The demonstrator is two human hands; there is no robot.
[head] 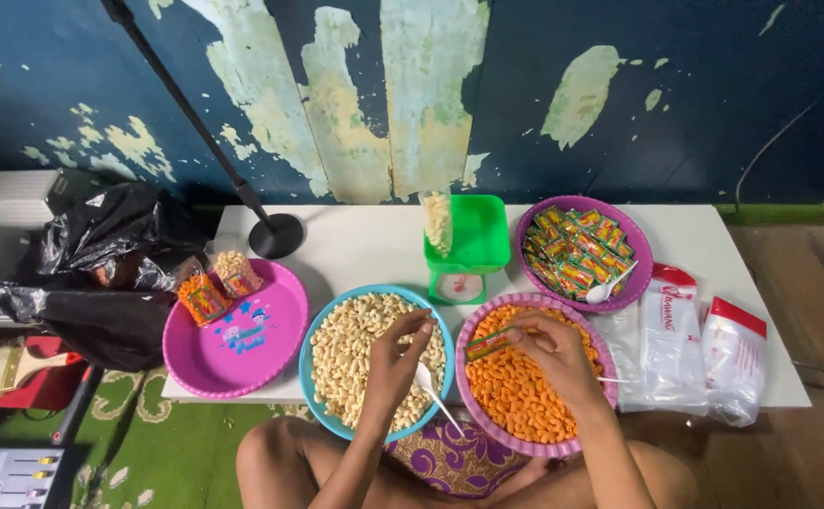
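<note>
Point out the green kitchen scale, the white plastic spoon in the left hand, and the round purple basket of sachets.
green kitchen scale (476, 234): head view, on its tray.
white plastic spoon (423, 377): head view, on its bowl.
round purple basket of sachets (640, 269): head view, on its right rim.

Both forearms reach forward from bare knees at the bottom edge; the left hand (395, 363) is curled, fingers pinched together at the tips, wrist bent; the right hand (551, 356) lies palm down, fingers closed in a pinch and pointing left.
</note>
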